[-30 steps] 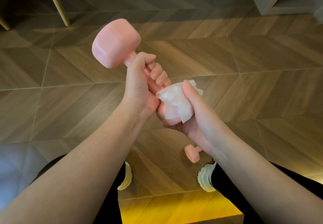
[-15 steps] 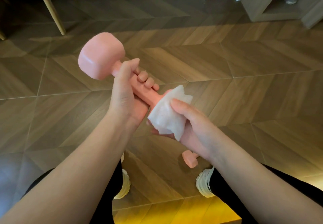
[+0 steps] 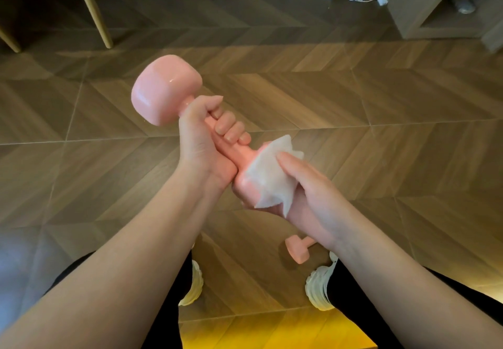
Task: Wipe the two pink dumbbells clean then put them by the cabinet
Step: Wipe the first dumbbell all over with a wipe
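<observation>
Pink dumbbell (image 3: 166, 89): glossy, tilted, far head up-left, handle gripped in my left hand (image 3: 206, 141). Near head wrapped in wipe (image 3: 272, 182), clasped by my right hand (image 3: 307, 198). Second dumbbell (image 3: 296, 249) lies on floor (image 3: 381, 158) beneath.

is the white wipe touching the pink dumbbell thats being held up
Touching. The head view shows the right hand pressing the white wipe against the near end of the held pink dumbbell.
</observation>
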The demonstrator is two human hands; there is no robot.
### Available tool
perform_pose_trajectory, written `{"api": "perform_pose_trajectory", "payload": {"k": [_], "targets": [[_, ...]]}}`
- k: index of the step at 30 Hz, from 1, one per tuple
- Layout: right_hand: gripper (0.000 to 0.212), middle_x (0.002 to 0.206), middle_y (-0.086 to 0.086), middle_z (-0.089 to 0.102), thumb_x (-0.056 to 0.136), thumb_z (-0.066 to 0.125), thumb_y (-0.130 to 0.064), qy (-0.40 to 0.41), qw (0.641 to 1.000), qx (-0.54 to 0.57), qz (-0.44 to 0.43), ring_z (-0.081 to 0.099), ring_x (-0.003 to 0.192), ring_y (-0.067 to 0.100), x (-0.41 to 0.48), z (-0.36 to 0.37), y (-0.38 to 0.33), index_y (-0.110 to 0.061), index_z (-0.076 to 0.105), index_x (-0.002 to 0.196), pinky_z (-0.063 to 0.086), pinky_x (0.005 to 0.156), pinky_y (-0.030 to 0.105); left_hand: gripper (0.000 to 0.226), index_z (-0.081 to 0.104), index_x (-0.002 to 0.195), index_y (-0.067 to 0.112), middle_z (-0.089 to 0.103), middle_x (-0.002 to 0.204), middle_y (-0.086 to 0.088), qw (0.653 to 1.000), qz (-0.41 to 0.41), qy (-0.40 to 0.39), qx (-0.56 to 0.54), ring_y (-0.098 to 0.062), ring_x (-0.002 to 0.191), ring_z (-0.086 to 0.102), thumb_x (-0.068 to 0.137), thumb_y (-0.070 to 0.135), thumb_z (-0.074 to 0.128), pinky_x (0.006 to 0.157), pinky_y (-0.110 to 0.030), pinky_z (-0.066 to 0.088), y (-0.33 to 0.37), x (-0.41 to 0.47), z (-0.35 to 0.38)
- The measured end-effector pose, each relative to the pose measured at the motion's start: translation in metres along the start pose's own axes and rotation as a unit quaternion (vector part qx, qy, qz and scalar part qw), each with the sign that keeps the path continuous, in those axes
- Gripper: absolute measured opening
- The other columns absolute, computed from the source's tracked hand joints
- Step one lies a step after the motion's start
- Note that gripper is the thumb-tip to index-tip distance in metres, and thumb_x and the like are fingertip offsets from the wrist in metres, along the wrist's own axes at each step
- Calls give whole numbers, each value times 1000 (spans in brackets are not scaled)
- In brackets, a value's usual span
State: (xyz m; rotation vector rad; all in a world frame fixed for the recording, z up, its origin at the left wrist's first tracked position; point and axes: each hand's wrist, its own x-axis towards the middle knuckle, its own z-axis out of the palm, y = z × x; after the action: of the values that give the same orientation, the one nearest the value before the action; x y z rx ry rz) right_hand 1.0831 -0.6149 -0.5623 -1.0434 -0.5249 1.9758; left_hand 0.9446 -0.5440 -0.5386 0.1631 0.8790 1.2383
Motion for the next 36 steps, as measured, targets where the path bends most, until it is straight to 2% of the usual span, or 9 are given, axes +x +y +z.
{"api": "perform_pose_trajectory", "payload": {"k": [5, 10, 13, 15, 18, 22, 25, 30, 36], "targets": [[55, 111, 3, 70, 73, 76, -26, 22, 997, -74, -8, 71, 97, 14, 1, 1, 7, -21, 56, 124, 57, 74, 28, 35, 31, 57, 22, 22, 45, 7, 1000, -8, 9, 3, -12, 38, 22, 89, 17, 46, 42, -22, 31, -3, 1, -5], [63, 120, 10, 72, 78, 73, -49, 80, 994, -78, -11, 71, 104, 24, 0, 7, 8, -17, 55, 130, 56, 88, 45, 37, 30, 57, 21, 22, 44, 6, 999, -31, 8, 8, -12, 38, 22, 91, 18, 45, 42, -22, 29, -10, 3, -2], [57, 113, 10, 73, 89, 57, -49, 64, 996, -60, -8, 70, 93, 19, -1, 4, 4, -12, 56, 132, 57, 78, 38, 38, 30, 57, 21, 22, 43, 6, 999, -31, 4, 5, -12, 37, 21, 91, 18, 44, 40, -21, 28, -11, 3, 0], [50, 122, 8, 71, 95, 54, -42, 31, 998, -48, -8, 68, 107, 19, -3, 0, 1, -11, 54, 134, 56, 90, 39, 37, 31, 56, 21, 22, 44, 6, 1000, -29, 4, 3, -12, 37, 22, 90, 18, 45, 41, -21, 30, -10, 5, 0], [48, 117, 3, 72, 87, 63, -30, -7, 1000, -13, -8, 68, 107, 15, -4, -4, -1, -14, 53, 131, 58, 84, 33, 35, 32, 57, 21, 23, 44, 7, 1000, -22, 7, -7, -11, 38, 23, 89, 18, 45, 42, -22, 31, -8, 6, -3], [59, 115, 2, 72, 74, 76, -31, 42, 997, -68, -4, 71, 101, 13, -3, 2, 5, -20, 54, 128, 58, 75, 27, 33, 30, 60, 21, 22, 47, 7, 1000, -28, 8, -1, -12, 40, 21, 88, 18, 47, 44, -24, 30, -10, 4, -6], [66, 123, 8, 70, 77, 77, -43, 67, 996, -64, -12, 70, 108, 16, -3, 7, 7, -18, 52, 133, 58, 85, 33, 35, 31, 58, 21, 22, 46, 6, 999, -37, 5, 6, -13, 39, 22, 89, 19, 47, 43, -23, 30, -13, 4, -3], [54, 121, 16, 70, 91, 49, -50, 76, 997, -26, -6, 65, 96, 22, -3, 7, 1, -11, 60, 126, 52, 79, 40, 36, 30, 58, 21, 21, 43, 6, 1000, -23, -6, -10, -12, 37, 21, 90, 17, 44, 39, -21, 29, -12, 3, 1], [67, 115, 22, 67, 83, 56, -53, -22, 992, 78, 92, 68, 102, 39, -6, -2, 1, -9, 56, 135, 60, 80, 48, 33, 29, 59, 20, 22, 44, 6, 998, 19, -55, -13, -12, 38, 20, 90, 17, 40, 42, -24, 29, -12, -1, 0]]}}
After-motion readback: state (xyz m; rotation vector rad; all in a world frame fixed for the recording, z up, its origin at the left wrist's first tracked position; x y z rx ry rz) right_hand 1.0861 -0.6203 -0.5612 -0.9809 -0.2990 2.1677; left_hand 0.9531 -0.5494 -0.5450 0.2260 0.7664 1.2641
